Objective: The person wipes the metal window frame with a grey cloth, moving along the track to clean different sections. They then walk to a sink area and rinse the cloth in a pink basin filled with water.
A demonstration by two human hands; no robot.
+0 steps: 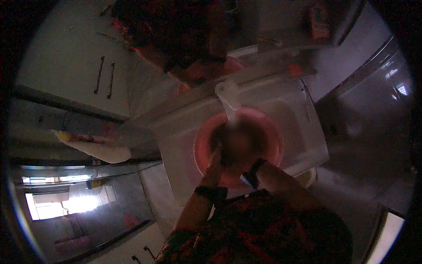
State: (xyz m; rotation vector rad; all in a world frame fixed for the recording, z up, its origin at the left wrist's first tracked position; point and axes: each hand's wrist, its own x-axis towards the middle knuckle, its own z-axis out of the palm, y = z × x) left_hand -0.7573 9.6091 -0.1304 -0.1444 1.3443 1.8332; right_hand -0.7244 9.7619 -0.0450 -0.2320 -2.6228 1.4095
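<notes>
A pink round basin point(277, 142) sits in a white washbasin point(316, 145), below a pale tap point(229, 97). My left hand point(215, 161) reaches in at the basin's near left side, with a dark band around the wrist. From the right comes my right forearm; a dark band, apparently a watch point(250, 178), circles that wrist. My right hand point(242, 165) is dim and mostly lost in a dark blurred patch inside the basin. The picture does not settle what this patch is, or whether either hand holds anything. The fingers of both hands are hard to make out.
Behind the tap, a mirror shows a dark reflection of a person and a pink basin. A small red thing point(295, 70) lies on the back ledge at the right. At the left are a cabinet with two handles point(105, 77), a long pale object point(99, 150) and a bright window point(62, 203).
</notes>
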